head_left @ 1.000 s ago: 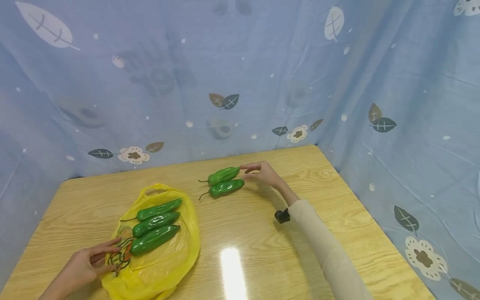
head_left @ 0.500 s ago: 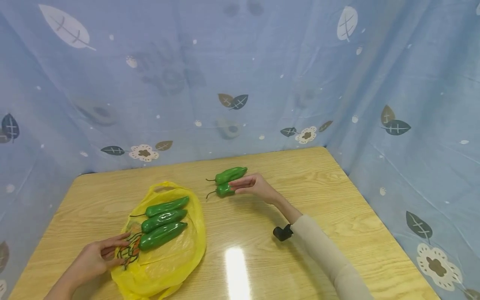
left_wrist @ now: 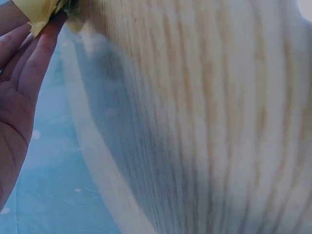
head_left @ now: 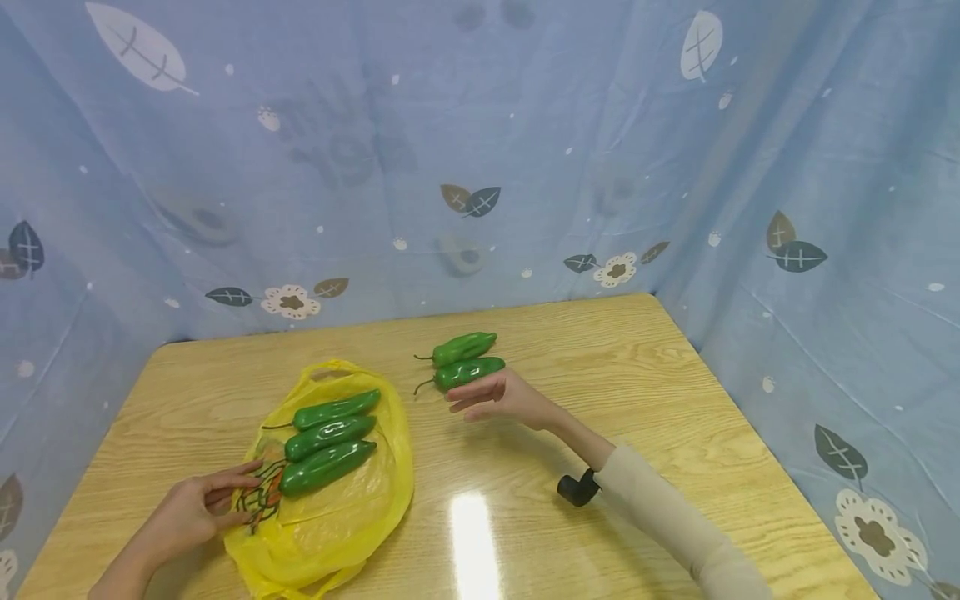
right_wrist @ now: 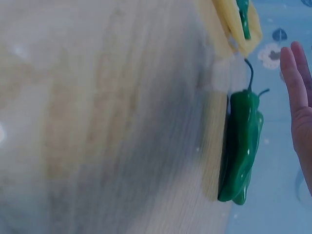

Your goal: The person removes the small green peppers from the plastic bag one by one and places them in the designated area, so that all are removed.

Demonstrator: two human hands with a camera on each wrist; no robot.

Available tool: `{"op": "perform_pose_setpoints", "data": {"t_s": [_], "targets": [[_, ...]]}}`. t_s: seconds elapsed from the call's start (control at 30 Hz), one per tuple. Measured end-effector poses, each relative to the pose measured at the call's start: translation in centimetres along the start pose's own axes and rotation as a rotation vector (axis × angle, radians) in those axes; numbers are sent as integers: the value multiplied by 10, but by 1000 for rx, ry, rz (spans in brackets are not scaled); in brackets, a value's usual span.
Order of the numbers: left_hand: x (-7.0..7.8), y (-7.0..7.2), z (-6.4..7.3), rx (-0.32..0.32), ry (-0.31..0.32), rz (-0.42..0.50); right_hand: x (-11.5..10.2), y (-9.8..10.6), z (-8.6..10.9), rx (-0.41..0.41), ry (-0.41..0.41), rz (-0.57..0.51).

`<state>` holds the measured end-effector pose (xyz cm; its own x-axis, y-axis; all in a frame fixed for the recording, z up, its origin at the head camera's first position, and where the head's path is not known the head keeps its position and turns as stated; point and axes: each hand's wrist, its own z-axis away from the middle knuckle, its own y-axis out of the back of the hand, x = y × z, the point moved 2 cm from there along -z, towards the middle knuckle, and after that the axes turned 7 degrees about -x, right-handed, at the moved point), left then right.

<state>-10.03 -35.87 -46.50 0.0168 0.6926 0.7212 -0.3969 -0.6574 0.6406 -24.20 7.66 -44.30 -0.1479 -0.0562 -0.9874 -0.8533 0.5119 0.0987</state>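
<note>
On the left, a yellow plastic bag lies flattened, with three green peppers in a row on it. My left hand pinches the bag's left edge; the left wrist view shows yellow film between its thumb and fingers. Farther back, a light green pepper and a darker green pepper lie side by side, stems to the left. My right hand is held just in front of them, fingers extended and holding nothing, overlapping the darker one. Both peppers appear in the right wrist view beside that hand.
The wooden table is bordered at the back and sides by a blue patterned cloth. A black device sits at my right wrist. A bright light reflection falls on the table's front middle.
My right hand has come from the tips of the two back peppers, passed over the darker one, and moved nearer in front of them. The left hand keeps its place on the bag.
</note>
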Motion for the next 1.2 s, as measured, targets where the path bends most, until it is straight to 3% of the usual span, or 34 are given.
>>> {"op": "perform_pose_setpoints", "data": {"t_s": [0.27, 0.57, 0.77, 1.2], "targets": [[1, 1, -1, 10, -14, -10, 0, -17, 14, -40, 16, 42], [2, 0, 1, 18, -11, -48, -5, -40, 27, -115, 28, -20], [2, -1, 1, 12, -41, -51, -7, -56, 39, -154, 25, -58], [1, 0, 2, 15, -27, -32, -6, -78, 58, -152, 26, -139]]}}
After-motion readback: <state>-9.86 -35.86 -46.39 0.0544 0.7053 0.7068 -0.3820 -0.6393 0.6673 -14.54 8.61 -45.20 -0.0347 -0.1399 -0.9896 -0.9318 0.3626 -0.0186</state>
